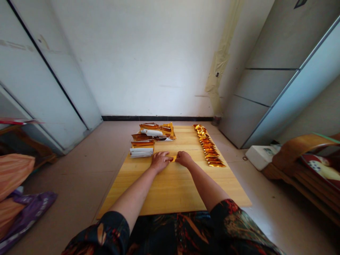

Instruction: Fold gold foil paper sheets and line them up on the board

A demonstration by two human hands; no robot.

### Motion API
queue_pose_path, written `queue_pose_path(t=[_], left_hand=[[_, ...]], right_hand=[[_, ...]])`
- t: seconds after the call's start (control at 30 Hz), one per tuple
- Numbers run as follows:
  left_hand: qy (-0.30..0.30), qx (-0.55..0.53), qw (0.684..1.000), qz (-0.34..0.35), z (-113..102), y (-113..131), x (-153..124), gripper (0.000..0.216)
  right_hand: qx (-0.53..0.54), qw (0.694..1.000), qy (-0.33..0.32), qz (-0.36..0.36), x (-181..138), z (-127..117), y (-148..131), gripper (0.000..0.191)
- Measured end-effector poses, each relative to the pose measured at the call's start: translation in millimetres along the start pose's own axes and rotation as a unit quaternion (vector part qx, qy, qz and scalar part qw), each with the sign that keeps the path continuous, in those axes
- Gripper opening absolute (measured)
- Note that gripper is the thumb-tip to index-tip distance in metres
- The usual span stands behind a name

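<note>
My left hand (159,161) and my right hand (183,158) meet over the middle of a wooden board (172,184). Both pinch a small gold foil paper (174,158) that lies between them on the board. Only a sliver of the paper shows between the fingers. Stacks of gold and white paper sheets (143,146) lie just beyond my left hand. A row of folded gold foil pieces (209,148) runs along the right side of the board, past my right hand.
More gold sheets and a white roll (158,131) lie at the board's far end. A wooden chair with a cushion (308,159) and a white box (261,156) stand at the right. Bags (18,198) lie on the floor at the left. A white wall rises behind.
</note>
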State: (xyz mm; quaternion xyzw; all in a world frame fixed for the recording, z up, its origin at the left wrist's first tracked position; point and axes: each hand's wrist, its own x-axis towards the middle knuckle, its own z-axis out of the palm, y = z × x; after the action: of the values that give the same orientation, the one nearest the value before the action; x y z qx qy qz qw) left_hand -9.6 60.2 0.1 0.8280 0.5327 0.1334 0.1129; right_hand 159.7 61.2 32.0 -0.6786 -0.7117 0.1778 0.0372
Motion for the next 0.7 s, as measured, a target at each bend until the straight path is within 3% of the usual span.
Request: queue_pose_path(t=[0.33,0.53,0.7], left_hand=[[0.007,0.004,1.000,-0.010,1.2,2.5,0.8,0.030],[0.004,0.018,1.000,-0.018,0.7,4.7,2.1,0.030],[0.010,0.021,1.000,-0.015,2.3,4.4,2.3,0.031]], right_hand=[[0.004,1.000,-0.012,0.004,0.5,-2.8,-0.7,0.020],[-0.021,0.998,0.004,0.050,-1.9,-0.3,-13.0,0.058],[-0.031,0.997,0.005,0.077,-0.8,1.8,-19.7,0.069]])
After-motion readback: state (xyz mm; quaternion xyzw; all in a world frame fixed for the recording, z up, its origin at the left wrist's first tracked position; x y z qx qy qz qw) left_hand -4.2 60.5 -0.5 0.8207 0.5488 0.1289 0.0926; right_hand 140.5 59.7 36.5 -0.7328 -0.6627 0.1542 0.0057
